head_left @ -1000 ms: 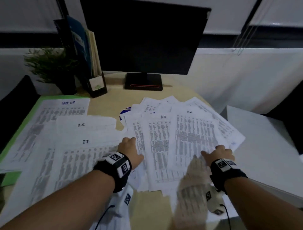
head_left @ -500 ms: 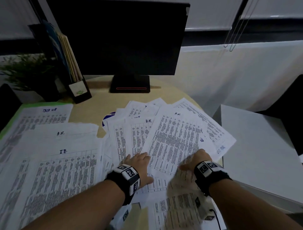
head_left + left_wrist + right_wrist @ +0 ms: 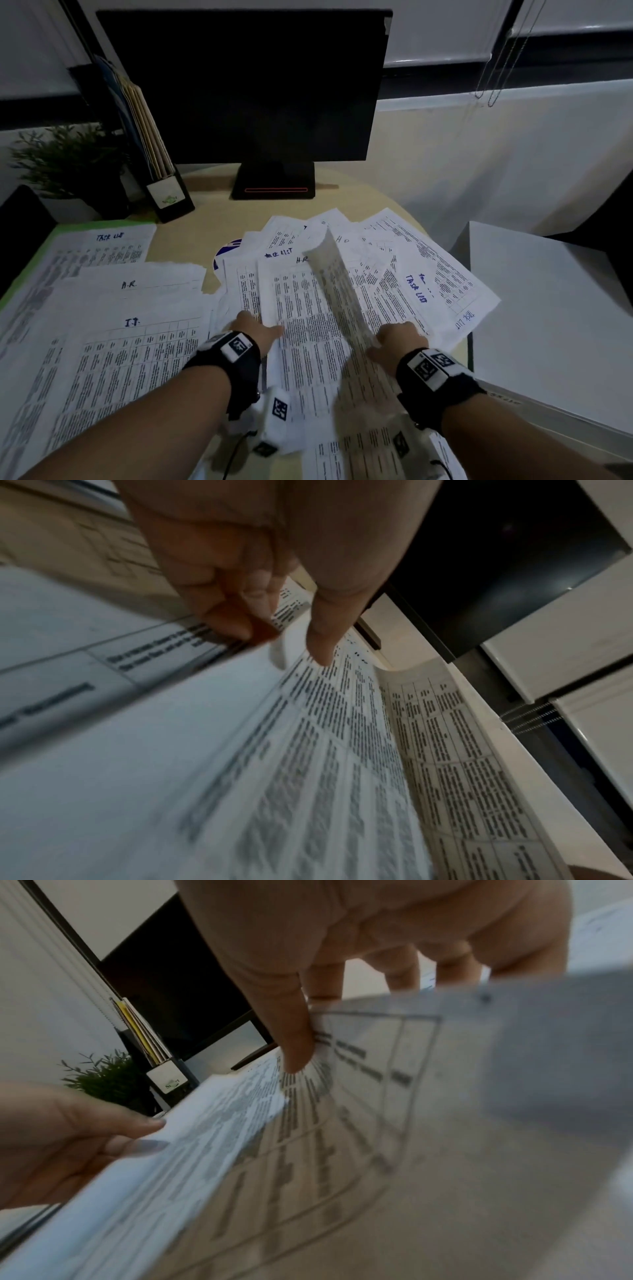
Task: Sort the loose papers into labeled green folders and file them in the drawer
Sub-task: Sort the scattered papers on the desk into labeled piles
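Observation:
Loose printed papers (image 3: 428, 274) lie fanned over the middle of the round desk. At the left, sheets marked I.T. (image 3: 133, 342) and A.R. (image 3: 137, 284) are laid out, and a task list sheet lies on a green folder (image 3: 85, 224). My left hand (image 3: 255, 330) pinches the left edge of the H.R. sheet (image 3: 308, 325), thumb (image 3: 322, 647) on top. My right hand (image 3: 399, 342) pinches one sheet (image 3: 337, 284) and holds it up on edge above the pile, thumb (image 3: 294, 1056) on its near face and fingers behind.
A dark monitor (image 3: 246, 85) stands at the back of the desk (image 3: 205, 233). A file holder with folders (image 3: 154, 150) and a small plant (image 3: 65, 164) stand at the back left. A white cabinet (image 3: 548, 325) sits right of the desk.
My right hand has pulled one sheet up off the fanned pile, so it now stands on edge. My left hand has slid right onto the H.R. sheet's edge.

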The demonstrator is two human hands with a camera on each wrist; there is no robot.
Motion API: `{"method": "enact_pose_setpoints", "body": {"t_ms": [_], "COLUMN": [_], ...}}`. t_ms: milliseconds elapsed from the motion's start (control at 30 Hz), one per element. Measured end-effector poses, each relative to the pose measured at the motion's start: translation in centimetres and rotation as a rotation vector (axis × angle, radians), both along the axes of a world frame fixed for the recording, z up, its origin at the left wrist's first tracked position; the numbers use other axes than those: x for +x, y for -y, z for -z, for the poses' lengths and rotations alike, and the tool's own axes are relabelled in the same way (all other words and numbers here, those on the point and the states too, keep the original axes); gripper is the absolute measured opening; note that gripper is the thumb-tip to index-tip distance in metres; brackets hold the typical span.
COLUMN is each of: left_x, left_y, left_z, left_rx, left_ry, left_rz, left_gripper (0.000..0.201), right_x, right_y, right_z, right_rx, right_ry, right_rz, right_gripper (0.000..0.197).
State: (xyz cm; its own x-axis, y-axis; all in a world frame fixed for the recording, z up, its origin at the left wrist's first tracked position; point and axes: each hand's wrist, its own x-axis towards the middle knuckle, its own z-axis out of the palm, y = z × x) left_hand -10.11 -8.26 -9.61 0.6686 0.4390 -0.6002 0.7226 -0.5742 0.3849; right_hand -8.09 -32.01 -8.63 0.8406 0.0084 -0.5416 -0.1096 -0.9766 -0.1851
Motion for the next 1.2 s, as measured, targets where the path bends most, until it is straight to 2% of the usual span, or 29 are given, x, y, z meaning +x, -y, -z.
{"method": "enact_pose_setpoints", "body": {"t_ms": [67, 133, 200, 267, 300, 400, 433, 500, 533, 600, 667, 700, 733, 800, 900, 933, 1000, 1033, 1133, 1200], "left_x": [-0.4, -0.8, -1.2, -1.6, -1.8, -1.7, -1.7, -1.4, -1.3, -1.2, -1.3, -1.4, -1.4, -1.7, -2.0, -2.1, -2.9, -3.0, -3.1, -2.8], "left_y": [-0.1, -0.1, 0.0, -0.2, -0.4, -1.0, -1.1, -1.2, -1.3, -1.7, -2.7, -3.1, -3.6, -4.3, -4.7, -4.5, -3.9, -3.6, -2.9, -3.1], "left_z": [0.1, 0.1, 0.0, 0.1, 0.3, 0.6, 0.4, -0.1, -0.2, 0.0, 0.4, 0.5, 0.8, 0.9, 1.5, 1.3, 0.7, 0.9, 0.8, 1.1], "left_rx": [-0.042, -0.045, -0.037, -0.040, -0.048, -0.097, -0.101, -0.087, -0.104, -0.192, -0.330, -0.398, -0.460, -0.550, -0.520, -0.491, -0.430, -0.417, -0.406, -0.483], "left_ry": [0.002, -0.022, -0.024, 0.024, 0.060, 0.112, 0.127, 0.176, 0.205, 0.275, 0.400, 0.460, 0.490, 0.495, 0.386, 0.346, 0.324, 0.316, 0.357, 0.358], "left_rz": [0.020, 0.042, 0.024, -0.007, -0.028, -0.113, -0.113, -0.082, -0.098, -0.184, -0.329, -0.401, -0.467, -0.471, -0.316, -0.245, -0.131, -0.106, -0.160, -0.301], "left_gripper": [0.054, 0.061, 0.071, 0.070, 0.070, 0.071, 0.063, 0.046, 0.045, 0.068, 0.097, 0.106, 0.110, 0.101, 0.102, 0.093, 0.055, 0.047, 0.047, 0.066], "right_x": [-0.1, -0.3, -0.9, -1.9, -2.4, -3.6, -3.8, -3.3, -3.1, -2.5, -2.0, -1.8, -1.4, -0.6, 0.2, 0.3, 0.3, 0.3, 0.1, -0.1], "right_y": [-0.4, -0.8, -1.2, -2.0, -2.3, -3.0, -3.0, -2.6, -2.4, -1.9, -1.6, -1.4, -1.3, -1.1, -1.0, -1.0, -1.3, -1.4, -1.6, -1.5], "right_z": [-0.1, -0.6, -1.0, -1.7, -2.0, -2.9, -3.0, -2.8, -2.5, -1.9, -1.9, -1.8, -1.5, -1.0, -0.8, -1.0, -1.2, -1.3, -1.1, -0.9], "right_rx": [0.048, 0.136, 0.199, 0.227, 0.251, 0.356, 0.402, 0.511, 0.571, 0.746, 0.910, 0.957, 0.960, 0.836, 0.491, 0.421, 0.337, 0.326, 0.328, 0.350], "right_ry": [-0.027, -0.028, 0.015, 0.144, 0.218, 0.386, 0.407, 0.421, 0.430, 0.398, 0.320, 0.260, 0.200, 0.132, 0.086, 0.073, 0.077, 0.078, 0.115, 0.185], "right_rz": [-0.002, -0.023, -0.077, -0.214, -0.297, -0.473, -0.467, -0.346, -0.245, -0.074, 0.004, 0.036, 0.069, 0.137, 0.063, 0.026, -0.004, 0.002, 0.027, 0.041], "right_gripper": [0.026, 0.028, 0.019, 0.004, 0.009, 0.053, 0.050, 0.020, 0.026, 0.034, 0.039, 0.041, 0.042, 0.034, 0.019, 0.014, 0.010, 0.011, 0.018, 0.020]}}
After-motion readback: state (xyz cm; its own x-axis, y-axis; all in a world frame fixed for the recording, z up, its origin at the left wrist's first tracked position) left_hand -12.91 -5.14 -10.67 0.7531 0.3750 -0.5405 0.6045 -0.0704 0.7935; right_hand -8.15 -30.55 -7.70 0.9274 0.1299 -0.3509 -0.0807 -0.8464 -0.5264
